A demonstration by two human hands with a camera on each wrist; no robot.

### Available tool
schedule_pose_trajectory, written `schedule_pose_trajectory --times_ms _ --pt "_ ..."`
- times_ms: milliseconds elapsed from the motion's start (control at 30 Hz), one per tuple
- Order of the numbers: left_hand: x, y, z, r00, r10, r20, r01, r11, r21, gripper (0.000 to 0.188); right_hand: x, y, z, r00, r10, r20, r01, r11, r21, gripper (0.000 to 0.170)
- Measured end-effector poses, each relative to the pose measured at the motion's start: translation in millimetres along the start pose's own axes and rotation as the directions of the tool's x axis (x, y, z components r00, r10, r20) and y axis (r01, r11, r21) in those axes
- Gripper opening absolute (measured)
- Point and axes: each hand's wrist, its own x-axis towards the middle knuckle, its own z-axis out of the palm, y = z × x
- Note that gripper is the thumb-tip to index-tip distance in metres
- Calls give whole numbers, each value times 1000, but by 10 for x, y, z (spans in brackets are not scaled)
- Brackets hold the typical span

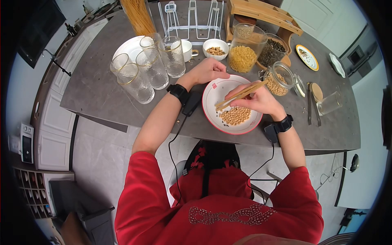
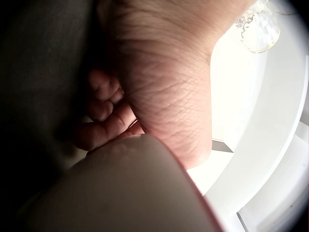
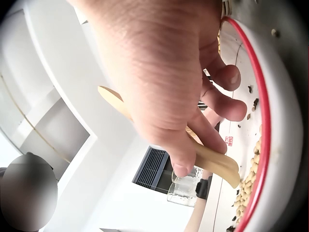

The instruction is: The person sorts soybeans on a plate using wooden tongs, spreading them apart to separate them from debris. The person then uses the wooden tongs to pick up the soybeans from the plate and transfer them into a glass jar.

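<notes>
A white bowl with a red rim (image 1: 210, 107) stands near the table's front edge. Pale round beans (image 1: 237, 117) lie heaped in its near part, with small dark bits scattered around them. My left hand (image 1: 207, 71) holds the far left rim, its fingers curled by the bowl wall in the left wrist view. Over the bowl, my right hand (image 1: 261, 100) grips wooden tongs (image 1: 241, 94) between thumb and fingers. Their tips (image 3: 231, 175) slant down close over the beans. Just beyond this hand, an open glass jar (image 1: 281, 79) of similar beans lies tilted.
Several gold-rimmed glasses (image 1: 154, 71) stand at left. Behind the bowl are a small white bowl (image 1: 216, 43), a container of yellow pieces (image 1: 243, 57) and a jar of dark bits (image 1: 272, 51). At right lie dark utensils (image 1: 309, 108) and a small glass (image 1: 330, 103).
</notes>
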Motion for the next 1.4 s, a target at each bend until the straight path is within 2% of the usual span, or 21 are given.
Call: schedule_pose_trajectory --times_ms 233,267,300,367,433,467,500,567,600,667,700,767,800,833,900,933,1000,1100,1167,1333,1400 --pt "-15 4 11 1000 2 -6 -2 999 -37 25 -24 41 -45 996 33 -80 -42 993 -111 16" --pt "1 5 -5 1000 -5 1 5 999 -44 25 -27 50 -95 971 -92 -223 66 991 -120 14" --pt "7 37 -9 1000 3 -2 -3 999 -44 25 -35 51 -170 911 -216 -352 173 973 -149 13" --pt "-29 93 10 1000 -2 -19 1 999 -40 26 -179 -41 -395 788 -56 -613 92 995 27 11" --pt "-17 30 16 1000 6 -16 -7 999 -47 26 -316 70 -710 554 -109 -825 144 989 -34 12" --pt "-23 31 24 1000 -1 -23 0 998 -56 26 -355 102 -818 421 -135 -897 125 988 -90 12" --pt "-7 49 14 1000 -5 -29 3 998 -60 26 -403 215 -945 362 -202 -910 165 975 -151 14" --pt "11 49 -7 1000 19 -24 -20 999 -39 26 -407 342 -1018 203 -252 -946 -8 966 -259 16" --pt "-7 73 9 999 33 -28 -34 999 -27 26 -416 339 -1026 204 -252 -946 -11 966 -259 16" --pt "-37 99 27 1000 -5 -26 4 999 -47 25 -421 348 -974 314 -86 -946 57 996 -72 18" --pt "-31 129 14 999 -33 -17 32 998 -57 25 -412 289 -905 315 -81 -946 56 996 -66 18" --pt "21 26 -4 1000 9 -4 -9 999 -52 25 -346 70 -681 645 -6 -764 101 992 78 16" --pt "0 76 -1 1000 5 -8 -6 999 -53 25 -304 19 -565 748 -25 -664 109 990 86 14" --pt "-23 94 -3 1000 -1 -15 0 998 -56 24 -255 -19 -449 836 -44 -547 116 988 98 13" --pt "-14 80 -2 1000 -2 -16 1 998 -61 24 -155 -28 -251 923 -122 -365 131 991 0 14" --pt "-13 49 9 1000 0 -14 -1 997 -74 24 -122 -33 -169 924 -118 -363 129 992 5 14" --pt "-2 12 -6 1000 -11 -9 11 998 -62 24 -89 -39 -49 968 -176 -178 177 984 -8 18" --pt "-30 73 19 1000 -13 -5 13 998 -57 23 -54 -3 1 984 -148 -94 146 989 -32 19" --pt "-30 129 -12 1000 -8 -20 6 998 -64 23 -24 10 -10 978 -190 -83 184 980 -73 20" --pt "-13 58 8 1000 -20 -12 19 998 -66 25 -38 -35 3 1000 -19 -22 18 999 -31 17" --pt "-17 68 15 1000 4 -22 -5 999 -50 25 -35 3 -8 995 -72 -67 65 993 -101 15"
